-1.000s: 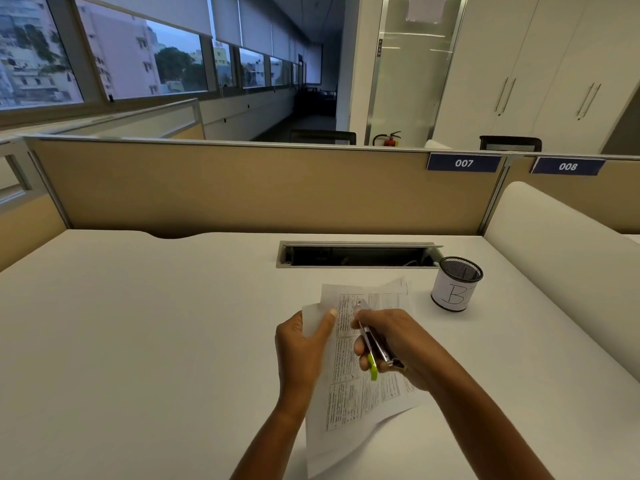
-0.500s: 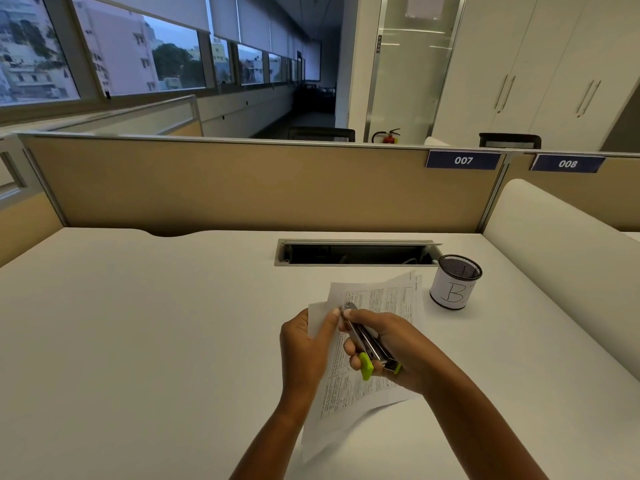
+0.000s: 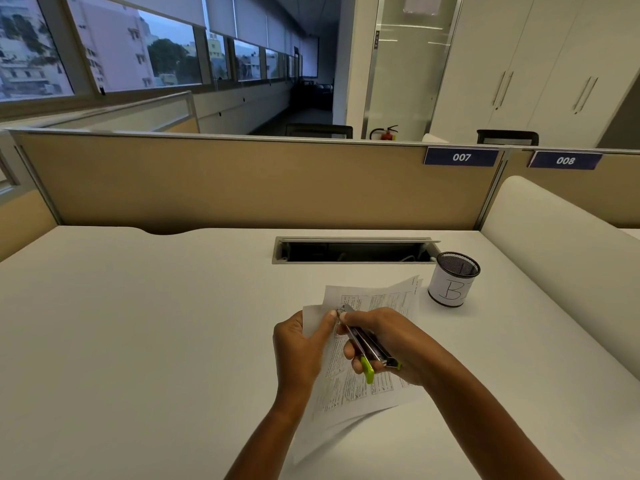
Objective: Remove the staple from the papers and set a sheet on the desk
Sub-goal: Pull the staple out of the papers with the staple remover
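Observation:
Printed papers (image 3: pixel 377 299) are lifted a little above the white desk (image 3: pixel 138 341), near its middle. My left hand (image 3: pixel 301 344) pinches their upper left corner, thumb on top. My right hand (image 3: pixel 384 344) grips a metal stapler (image 3: pixel 363 344) with green ends, its metal tip pressed to the papers' top left corner right beside my left thumb. The staple itself is too small to make out.
A black mesh pen cup (image 3: pixel 452 278) wrapped in paper marked "B" stands to the right of the papers. Behind them lies an open cable slot (image 3: pixel 353 251) in the desk. Tan partition panels (image 3: pixel 242 181) close the far side, and a white curved divider (image 3: pixel 561 251) the right.
The papers have turned clockwise and spread wider. My right hand slid the stapler's tip up to the corner by my left thumb, where it now sits.

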A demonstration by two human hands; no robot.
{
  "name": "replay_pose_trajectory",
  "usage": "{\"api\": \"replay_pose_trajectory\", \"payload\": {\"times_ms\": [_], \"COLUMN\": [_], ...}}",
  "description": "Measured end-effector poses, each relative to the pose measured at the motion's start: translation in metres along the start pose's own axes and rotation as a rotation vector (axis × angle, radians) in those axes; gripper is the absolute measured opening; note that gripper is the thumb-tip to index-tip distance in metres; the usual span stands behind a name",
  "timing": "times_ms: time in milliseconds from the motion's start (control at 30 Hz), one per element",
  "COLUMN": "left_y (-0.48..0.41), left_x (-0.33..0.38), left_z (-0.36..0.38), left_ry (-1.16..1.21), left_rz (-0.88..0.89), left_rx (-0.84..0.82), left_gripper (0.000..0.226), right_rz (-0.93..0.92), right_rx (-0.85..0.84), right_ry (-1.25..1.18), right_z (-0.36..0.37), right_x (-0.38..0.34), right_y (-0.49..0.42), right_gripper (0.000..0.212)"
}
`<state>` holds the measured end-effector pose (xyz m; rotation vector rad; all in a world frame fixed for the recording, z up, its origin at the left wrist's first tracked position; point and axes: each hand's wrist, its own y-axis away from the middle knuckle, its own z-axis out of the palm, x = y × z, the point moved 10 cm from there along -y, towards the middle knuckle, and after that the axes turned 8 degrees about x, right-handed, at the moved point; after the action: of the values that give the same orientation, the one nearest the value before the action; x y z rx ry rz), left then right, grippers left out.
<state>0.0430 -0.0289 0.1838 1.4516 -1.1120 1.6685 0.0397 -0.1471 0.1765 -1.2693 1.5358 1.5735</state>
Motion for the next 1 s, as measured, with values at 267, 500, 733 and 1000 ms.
{"api": "replay_pose_trajectory", "payload": {"times_ms": [267, 500, 733, 1000], "left_y": [0.003, 0.000, -0.006, -0.013], "left_x": [0.000, 0.004, 0.009, 0.016], "left_z": [0.000, 0.001, -0.001, -0.001], "left_ry": [0.014, -0.043, -0.076, -0.090], "left_rz": [0.020, 0.057, 0.101, 0.133], "left_rx": [0.006, 0.008, 0.012, 0.005], "left_gripper": [0.018, 0.018, 0.018, 0.021], "right_rz": [-0.075, -0.141, -0.209, -0.287], "right_rx": [0.049, 0.118, 0.200, 0.253], "right_ry": [0.143, 0.181, 0.270, 0.327], "right_z": [-0.003, -0.006, -0.005, -0.005], "right_x": [-0.009, -0.015, -0.022, -0.029], "right_y": [0.003, 0.004, 0.001, -0.003], "right_gripper": [0.025, 0.023, 0.023, 0.020]}}
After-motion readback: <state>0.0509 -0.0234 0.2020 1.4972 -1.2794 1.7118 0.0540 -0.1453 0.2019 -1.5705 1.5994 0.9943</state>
